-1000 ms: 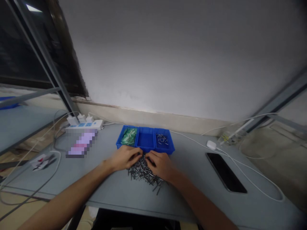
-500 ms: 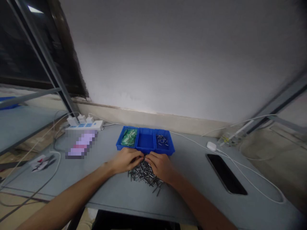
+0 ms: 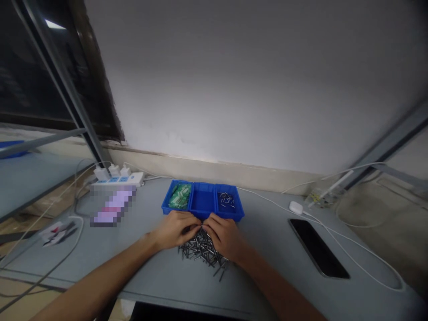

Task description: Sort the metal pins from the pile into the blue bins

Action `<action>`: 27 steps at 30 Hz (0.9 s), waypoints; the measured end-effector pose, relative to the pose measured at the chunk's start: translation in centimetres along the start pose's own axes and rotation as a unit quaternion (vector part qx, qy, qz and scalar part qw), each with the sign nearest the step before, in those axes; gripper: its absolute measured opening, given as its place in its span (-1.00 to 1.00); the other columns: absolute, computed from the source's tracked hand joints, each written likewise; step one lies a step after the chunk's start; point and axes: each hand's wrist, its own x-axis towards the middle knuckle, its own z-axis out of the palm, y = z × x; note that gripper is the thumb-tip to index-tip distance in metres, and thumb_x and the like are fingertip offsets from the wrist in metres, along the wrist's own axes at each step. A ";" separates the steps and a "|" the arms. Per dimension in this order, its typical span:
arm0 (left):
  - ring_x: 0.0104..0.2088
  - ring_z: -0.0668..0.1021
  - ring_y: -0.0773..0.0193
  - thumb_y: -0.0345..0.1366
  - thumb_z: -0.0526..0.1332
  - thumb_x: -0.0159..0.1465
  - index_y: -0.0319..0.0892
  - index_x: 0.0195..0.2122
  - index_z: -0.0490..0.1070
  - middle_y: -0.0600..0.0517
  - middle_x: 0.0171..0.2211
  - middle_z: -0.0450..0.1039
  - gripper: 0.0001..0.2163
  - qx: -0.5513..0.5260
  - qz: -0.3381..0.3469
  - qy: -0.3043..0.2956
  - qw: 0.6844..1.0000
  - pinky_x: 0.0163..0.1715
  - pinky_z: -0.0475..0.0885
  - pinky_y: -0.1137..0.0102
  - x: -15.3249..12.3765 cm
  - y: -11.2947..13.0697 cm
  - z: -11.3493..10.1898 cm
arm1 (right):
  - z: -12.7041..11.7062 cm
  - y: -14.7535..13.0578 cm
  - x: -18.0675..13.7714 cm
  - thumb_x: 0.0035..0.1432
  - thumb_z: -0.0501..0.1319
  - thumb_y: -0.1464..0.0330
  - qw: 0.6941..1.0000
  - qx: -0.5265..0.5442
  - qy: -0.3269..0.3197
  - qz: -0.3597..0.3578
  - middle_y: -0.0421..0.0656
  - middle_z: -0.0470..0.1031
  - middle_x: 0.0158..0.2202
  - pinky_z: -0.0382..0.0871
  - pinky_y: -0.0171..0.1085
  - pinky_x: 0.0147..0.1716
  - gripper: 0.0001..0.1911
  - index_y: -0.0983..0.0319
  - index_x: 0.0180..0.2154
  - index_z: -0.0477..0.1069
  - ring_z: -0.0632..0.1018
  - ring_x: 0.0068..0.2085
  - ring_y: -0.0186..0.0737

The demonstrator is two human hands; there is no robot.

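Observation:
A loose pile of thin metal pins (image 3: 202, 249) lies on the table under my hands. My left hand (image 3: 175, 229) is closed, thumb and fingers pinched together above the pile's back edge. Facing it, my right hand (image 3: 224, 236) is closed the same way, and the two sets of fingertips nearly meet. Between them a small metal pin (image 3: 202, 224) shows, mostly covered by the fingers. Just behind the hands stands a blue three-compartment tray (image 3: 203, 213). Its left compartment holds green-and-white pieces (image 3: 180, 196), its middle one is bare, and its right one has several pins (image 3: 226, 199).
A black phone (image 3: 319, 248) lies at the right beside a white charger (image 3: 296, 207) and its looping cable. At the left are a power strip (image 3: 123, 179) with plugs, a pixelated purple item (image 3: 115, 205) and a crumpled wrapper (image 3: 55, 232). A wall rises behind the table.
The whole view has shifted slightly, so the table things sit a little lower. Both hands stay pinched together over the pile, with only small finger movement.

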 end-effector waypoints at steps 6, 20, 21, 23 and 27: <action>-0.35 0.59 0.29 -0.33 0.13 0.46 -0.18 -0.20 0.50 0.02 -0.36 0.57 -0.84 -0.006 -0.002 0.003 1.000 -0.31 0.41 0.42 0.0 0.0 0.2 | 0.1 0.0 -0.1 0.50 0.05 0.37 1.000 0.016 -0.004 0.017 -0.17 0.55 -0.23 0.26 -0.29 -0.29 -0.83 0.19 -0.14 0.40 0.56 -0.23 -0.25; -0.35 0.60 0.29 -0.32 0.13 0.47 -0.18 -0.19 0.49 0.03 -0.36 0.58 -0.84 -0.007 -0.004 0.010 1.000 -0.31 0.41 0.42 0.0 0.0 0.0 | 0.2 0.3 -0.1 0.51 0.08 0.34 1.000 0.017 0.006 0.014 -0.16 0.55 -0.22 0.28 -0.29 -0.24 -0.84 0.19 -0.11 0.41 0.57 -0.20 -0.22; -0.34 0.60 0.29 -0.32 0.13 0.47 -0.18 -0.19 0.49 0.02 -0.35 0.58 -0.84 -0.006 -0.005 0.010 1.000 -0.31 0.41 0.42 0.0 0.0 0.0 | 0.2 0.3 -0.1 0.50 0.08 0.35 1.000 0.018 0.008 0.018 -0.16 0.55 -0.22 0.28 -0.28 -0.24 -0.85 0.19 -0.11 0.41 0.57 -0.20 -0.22; -0.33 0.60 0.28 -0.31 0.13 0.48 -0.17 -0.17 0.50 0.03 -0.35 0.58 -0.84 -0.002 -0.006 0.006 1.000 -0.30 0.41 0.41 0.0 -0.1 0.1 | 0.2 0.2 0.0 0.51 0.06 0.37 1.000 0.012 0.011 0.017 -0.16 0.55 -0.22 0.27 -0.28 -0.26 -0.83 0.19 -0.14 0.40 0.57 -0.22 -0.23; -0.33 0.61 0.28 -0.31 0.12 0.48 -0.18 -0.17 0.50 0.02 -0.35 0.58 -0.83 -0.006 -0.003 0.000 1.000 -0.30 0.41 0.41 0.0 -0.1 0.1 | 0.0 0.2 0.1 0.53 0.05 0.34 1.000 0.004 0.000 0.018 -0.17 0.56 -0.22 0.28 -0.29 -0.27 -0.80 0.19 -0.16 0.42 0.57 -0.21 -0.24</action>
